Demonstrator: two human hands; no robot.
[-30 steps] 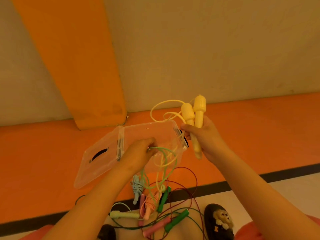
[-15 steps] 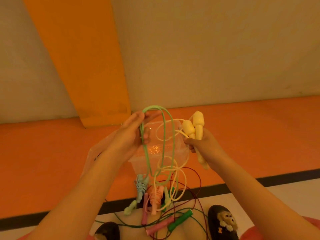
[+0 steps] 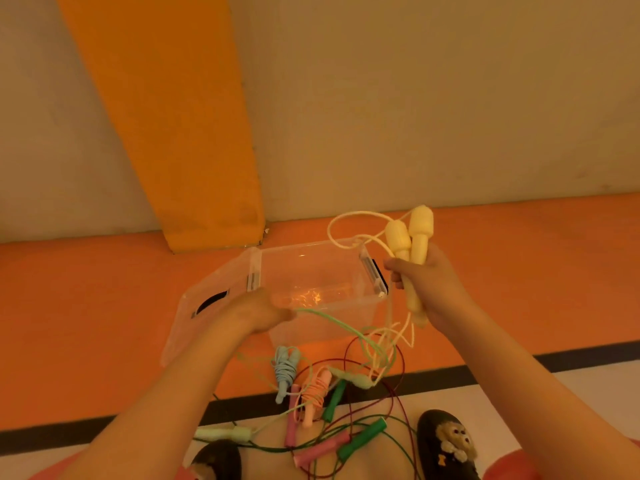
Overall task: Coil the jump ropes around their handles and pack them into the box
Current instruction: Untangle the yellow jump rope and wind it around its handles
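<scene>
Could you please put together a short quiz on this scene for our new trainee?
1. True or false: the right hand grips both yellow handles together.
2. Which rope does the left hand pinch? A: the pale green rope. B: the pink one. C: the dark red one.
3. Fill in the gap: the blue rope, already coiled, lies on the ___ in front of the clear box.
Key: 1 true; 2 A; 3 floor.
</scene>
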